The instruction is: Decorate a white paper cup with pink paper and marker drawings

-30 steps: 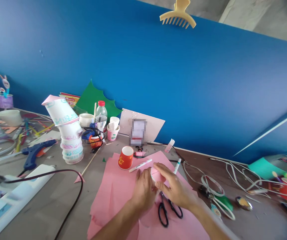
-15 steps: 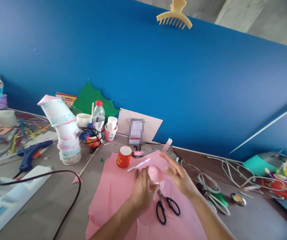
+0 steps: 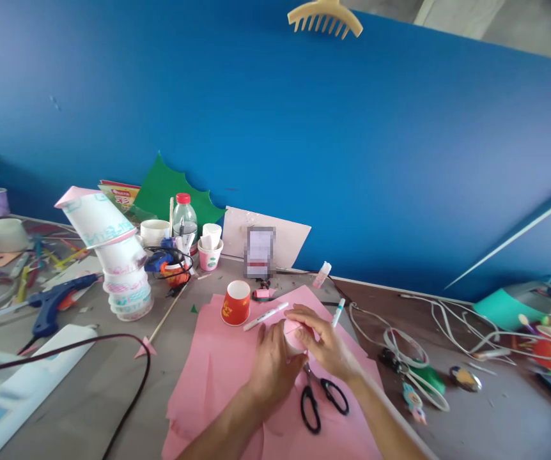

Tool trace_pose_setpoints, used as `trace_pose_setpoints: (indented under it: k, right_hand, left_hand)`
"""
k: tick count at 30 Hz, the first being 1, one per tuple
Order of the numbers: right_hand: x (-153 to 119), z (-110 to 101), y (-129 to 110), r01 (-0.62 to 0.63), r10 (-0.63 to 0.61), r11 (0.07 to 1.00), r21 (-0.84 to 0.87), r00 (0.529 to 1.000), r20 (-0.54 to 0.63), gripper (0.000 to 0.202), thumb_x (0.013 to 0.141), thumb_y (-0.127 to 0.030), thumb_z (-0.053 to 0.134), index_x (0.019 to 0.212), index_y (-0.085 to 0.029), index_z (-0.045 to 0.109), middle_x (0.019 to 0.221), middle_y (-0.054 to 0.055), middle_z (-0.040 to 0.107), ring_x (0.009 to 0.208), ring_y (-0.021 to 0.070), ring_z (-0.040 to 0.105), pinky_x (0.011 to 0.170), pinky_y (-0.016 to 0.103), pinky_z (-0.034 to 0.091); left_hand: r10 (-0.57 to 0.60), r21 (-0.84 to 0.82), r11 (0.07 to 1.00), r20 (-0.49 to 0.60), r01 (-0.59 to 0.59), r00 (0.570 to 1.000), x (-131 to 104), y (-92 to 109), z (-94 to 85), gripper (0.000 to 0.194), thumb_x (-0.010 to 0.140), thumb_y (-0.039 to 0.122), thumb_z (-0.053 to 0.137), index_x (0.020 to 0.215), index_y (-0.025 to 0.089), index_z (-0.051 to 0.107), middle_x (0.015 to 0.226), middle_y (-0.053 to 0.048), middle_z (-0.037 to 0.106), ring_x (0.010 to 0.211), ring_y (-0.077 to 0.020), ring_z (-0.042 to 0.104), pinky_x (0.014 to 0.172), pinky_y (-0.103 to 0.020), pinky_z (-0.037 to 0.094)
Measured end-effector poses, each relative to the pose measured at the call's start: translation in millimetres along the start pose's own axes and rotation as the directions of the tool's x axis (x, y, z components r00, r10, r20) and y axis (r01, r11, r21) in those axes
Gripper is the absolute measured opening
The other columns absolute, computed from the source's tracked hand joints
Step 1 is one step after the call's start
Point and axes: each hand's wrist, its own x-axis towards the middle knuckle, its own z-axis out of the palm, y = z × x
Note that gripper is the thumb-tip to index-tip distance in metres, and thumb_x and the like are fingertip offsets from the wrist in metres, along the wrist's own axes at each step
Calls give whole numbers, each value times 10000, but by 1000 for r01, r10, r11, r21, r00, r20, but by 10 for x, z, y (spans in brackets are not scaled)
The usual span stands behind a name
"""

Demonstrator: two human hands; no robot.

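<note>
My left hand (image 3: 271, 361) is wrapped around a small white paper cup (image 3: 295, 349), mostly covered by my fingers. A round piece of pink paper (image 3: 291, 327) with a slit or seam lies over the cup's top. The fingers of my right hand (image 3: 326, 342) press on that paper at its right side. Just below the cup, black-handled scissors (image 3: 310, 404) rest on pink paper sheets (image 3: 222, 377), their blades partly hidden under my hands. A red paper cup (image 3: 236, 308) and a white marker (image 3: 266, 315) are beyond my left hand.
To the left stand a leaning stack of decorated paper cups (image 3: 126, 281), a blue glue gun (image 3: 59, 303) and a power strip (image 3: 31, 383) with a dark cord. A bottle (image 3: 184, 223) and a phone (image 3: 259, 252) are at the back. White cables (image 3: 412, 351) lie at right.
My right hand has come in from the right, its spread fingers now down on the pink paper over the cup. The left hand keeps its hold. The view has shifted slightly.
</note>
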Motion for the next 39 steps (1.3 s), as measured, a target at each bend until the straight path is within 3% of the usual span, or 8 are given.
trace_pose_setpoints:
  k: [14,21,30,35,39]
  right_hand:
    - [-26,71,63,82,-86,992,-92,996,-38,296,881,-292,622,1166,-250,689,1232,104,677,1241,279,550,1063,492,423]
    - [-58,29,46,75,-76,995,-69,997,-18,500,869,-327,625,1360,-257,555,1406,100,560,1359,301,423,1121,529,346]
    - [-31,79,28,88,-88,994,-58,996,-8,330,811,-246,669,1141,-258,678,1283,96,648,1327,299,446,1098,551,359]
    - [-54,35,-9,28,-27,999,-36,1000,9,420,835,-363,663,1242,-267,631,1358,96,595,1372,299,396,1128,515,319]
    - [-67,-60,34,-46,58,992,116,993,-99,555,876,-510,598,1375,-283,510,1468,95,488,1388,291,379,1149,502,269]
  left_hand:
    - [-25,1,1000,36,25,999,-7,-15,25,487,760,169,560,1241,181,486,1084,-112,669,1035,-295,623,1047,-595,369]
    - [-15,44,999,34,13,999,-6,-14,33,443,753,149,561,1191,165,500,1056,-113,677,986,-296,632,1018,-597,393]
    - [42,117,992,-4,-41,999,-18,-57,69,434,754,147,562,1185,153,509,1010,-107,679,943,-287,644,965,-590,438]
    - [29,92,995,-11,-28,1000,-18,-45,51,424,761,152,556,1181,175,509,1008,-96,686,937,-287,651,958,-571,452]
    - [-72,-65,995,-34,70,997,4,-5,-11,464,699,170,620,1154,177,531,1027,-107,687,994,-316,637,969,-584,443]
